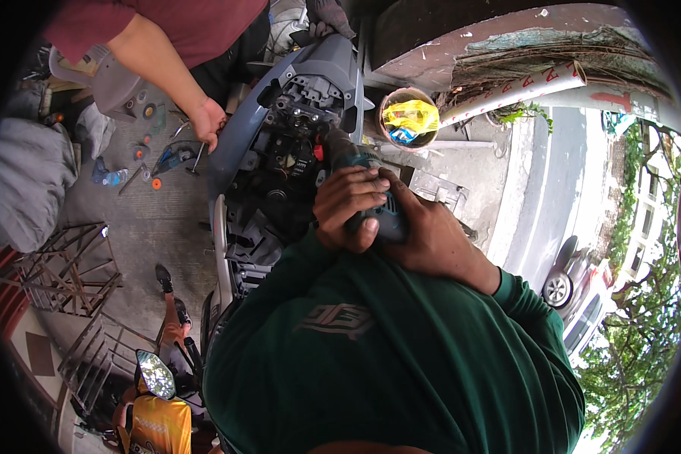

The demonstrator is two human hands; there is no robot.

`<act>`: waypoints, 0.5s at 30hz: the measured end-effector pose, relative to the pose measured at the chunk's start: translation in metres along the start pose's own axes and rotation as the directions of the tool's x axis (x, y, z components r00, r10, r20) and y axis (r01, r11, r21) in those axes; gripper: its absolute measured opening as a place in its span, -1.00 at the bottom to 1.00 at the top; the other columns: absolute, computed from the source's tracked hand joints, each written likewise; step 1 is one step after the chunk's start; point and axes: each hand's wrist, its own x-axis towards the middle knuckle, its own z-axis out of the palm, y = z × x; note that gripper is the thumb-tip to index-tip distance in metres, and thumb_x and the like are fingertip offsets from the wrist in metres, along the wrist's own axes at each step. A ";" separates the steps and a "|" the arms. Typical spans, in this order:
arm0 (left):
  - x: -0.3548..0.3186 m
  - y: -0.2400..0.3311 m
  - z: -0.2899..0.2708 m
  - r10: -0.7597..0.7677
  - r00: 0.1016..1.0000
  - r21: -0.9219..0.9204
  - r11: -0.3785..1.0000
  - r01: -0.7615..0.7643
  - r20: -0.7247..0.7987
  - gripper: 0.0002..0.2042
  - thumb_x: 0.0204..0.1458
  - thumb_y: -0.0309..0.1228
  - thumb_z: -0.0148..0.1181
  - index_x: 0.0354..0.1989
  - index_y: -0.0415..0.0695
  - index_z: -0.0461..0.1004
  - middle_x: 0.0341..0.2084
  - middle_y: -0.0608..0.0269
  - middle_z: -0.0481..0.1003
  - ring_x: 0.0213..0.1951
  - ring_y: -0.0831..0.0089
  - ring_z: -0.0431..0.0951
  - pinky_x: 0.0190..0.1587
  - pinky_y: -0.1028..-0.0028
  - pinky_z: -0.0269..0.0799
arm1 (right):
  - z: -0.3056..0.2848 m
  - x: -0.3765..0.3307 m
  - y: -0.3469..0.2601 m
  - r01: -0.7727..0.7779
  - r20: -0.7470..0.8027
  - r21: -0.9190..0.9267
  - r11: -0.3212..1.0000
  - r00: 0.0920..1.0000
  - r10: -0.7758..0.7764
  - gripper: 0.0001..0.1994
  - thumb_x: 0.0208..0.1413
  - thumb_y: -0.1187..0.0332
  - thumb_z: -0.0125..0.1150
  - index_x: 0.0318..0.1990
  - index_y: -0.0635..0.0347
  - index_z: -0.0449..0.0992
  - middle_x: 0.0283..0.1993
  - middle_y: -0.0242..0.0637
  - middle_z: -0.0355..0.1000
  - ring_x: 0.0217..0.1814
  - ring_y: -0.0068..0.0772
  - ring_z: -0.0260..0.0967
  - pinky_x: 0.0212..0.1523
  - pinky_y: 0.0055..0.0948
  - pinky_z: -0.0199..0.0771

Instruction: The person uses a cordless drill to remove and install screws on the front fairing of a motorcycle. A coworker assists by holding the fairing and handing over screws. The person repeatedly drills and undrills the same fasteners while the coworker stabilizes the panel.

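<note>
A teal-and-black drill-shaped power tool [344, 153] is held between both my hands, in front of my chest. My left hand [349, 203] wraps its fingers over the tool's body. From the other side my right hand [440, 233] grips its rear part, thumb along the top. The dark nose of the tool points into the opened body of a motorcycle [276, 163], near a small red part [318, 152]. Whether the tip touches anything is hidden. Grey side panels flank the motorcycle's exposed frame and engine parts.
Across the motorcycle, a co-worker's bare hand [208, 121] hangs beside the grey panel. Hand tools and a plastic bottle [116, 178] lie on the concrete floor at left. At right stand a bucket [408, 141] with a yellow bag and a long white tube [514, 94]. A person in yellow [159, 425] is at lower left.
</note>
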 end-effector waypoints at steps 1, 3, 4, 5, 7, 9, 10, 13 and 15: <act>0.002 0.001 0.000 0.013 1.000 -0.004 1.000 -0.013 0.007 -0.68 0.06 -0.29 0.16 -0.21 -0.34 0.63 -0.17 -0.13 0.72 -0.05 -0.08 0.75 0.11 -0.06 0.62 | 0.000 -0.001 0.001 0.002 -0.008 -0.008 1.000 1.000 -0.002 -0.01 -0.02 0.22 0.43 0.59 0.19 0.08 -0.28 0.26 0.61 -0.24 0.39 0.63 -0.17 0.17 0.65; 0.007 0.005 0.000 0.019 1.000 0.013 1.000 -0.019 0.022 -0.69 0.04 -0.30 0.18 -0.22 -0.33 0.64 -0.16 -0.11 0.72 -0.06 -0.07 0.75 0.11 -0.05 0.62 | -0.001 -0.006 0.004 0.054 -0.065 0.046 0.997 0.997 -0.051 -0.02 -0.04 0.23 0.45 0.58 0.19 0.12 -0.25 0.25 0.62 -0.22 0.38 0.64 -0.16 0.15 0.66; 0.010 0.010 0.001 0.023 0.999 0.022 0.999 -0.024 0.029 -0.69 0.03 -0.30 0.19 -0.22 -0.32 0.65 -0.16 -0.11 0.72 -0.06 -0.06 0.75 0.11 -0.05 0.63 | -0.002 -0.011 0.006 0.092 -0.098 0.076 0.993 0.992 -0.084 -0.02 -0.04 0.23 0.46 0.58 0.19 0.14 -0.23 0.25 0.62 -0.22 0.37 0.64 -0.15 0.14 0.66; 0.015 0.014 0.004 0.030 0.999 0.030 0.999 -0.031 0.038 -0.69 0.02 -0.30 0.21 -0.23 -0.31 0.65 -0.17 -0.10 0.73 -0.07 -0.05 0.75 0.10 -0.04 0.63 | -0.002 -0.014 0.009 0.105 -0.126 0.091 0.990 0.988 -0.094 -0.02 -0.05 0.24 0.47 0.57 0.19 0.15 -0.20 0.25 0.63 -0.19 0.36 0.64 -0.14 0.12 0.67; 0.023 0.027 0.011 0.043 0.998 0.050 0.998 -0.046 0.055 -0.70 0.00 -0.30 0.23 -0.25 -0.30 0.67 -0.17 -0.08 0.73 -0.09 -0.03 0.76 0.08 -0.02 0.64 | 0.000 -0.026 0.015 0.156 -0.188 0.121 0.980 0.973 -0.132 -0.02 -0.07 0.25 0.50 0.56 0.19 0.18 -0.13 0.25 0.63 -0.15 0.35 0.65 -0.12 0.10 0.67; 0.035 0.037 0.023 0.072 0.996 0.040 0.996 -0.074 0.051 -0.72 -0.04 -0.29 0.27 -0.30 -0.28 0.67 -0.23 -0.03 0.72 -0.18 0.02 0.76 0.02 0.07 0.66 | 0.001 -0.044 0.023 0.093 -0.189 0.204 0.975 0.981 -0.054 -0.04 -0.07 0.30 0.48 0.56 0.19 0.19 -0.03 0.28 0.61 -0.01 0.35 0.64 0.00 0.00 0.67; 0.041 0.042 0.029 0.093 0.994 0.016 0.995 -0.094 0.062 -0.72 -0.02 -0.28 0.28 -0.30 -0.27 0.67 -0.25 -0.01 0.72 -0.22 0.04 0.75 -0.01 0.10 0.66 | 0.004 -0.051 0.028 0.105 -0.222 0.237 0.966 0.974 -0.051 -0.03 -0.08 0.31 0.48 0.56 0.19 0.19 -0.02 0.29 0.60 0.03 0.34 0.64 0.04 -0.02 0.66; 0.049 0.055 0.048 0.183 0.976 -0.054 0.983 -0.178 0.116 -0.75 0.04 -0.26 0.28 -0.31 -0.23 0.67 -0.32 0.05 0.69 -0.31 0.09 0.72 -0.12 0.17 0.64 | 0.012 -0.076 0.043 0.110 -0.243 0.431 0.896 0.970 -0.002 0.00 -0.16 0.43 0.42 0.56 0.27 0.16 0.15 0.08 0.58 0.25 0.01 0.59 0.27 -0.18 0.52; 0.042 0.061 0.055 0.156 0.978 -0.078 0.986 -0.146 0.140 -0.72 0.13 -0.24 0.27 -0.18 -0.21 0.65 -0.15 0.04 0.67 -0.11 0.10 0.67 0.07 0.16 0.53 | 0.020 -0.097 0.051 0.062 -0.216 0.636 0.769 0.971 0.100 0.02 -0.20 0.46 0.40 0.56 0.32 0.16 0.26 -0.07 0.53 0.34 -0.15 0.51 0.37 -0.23 0.44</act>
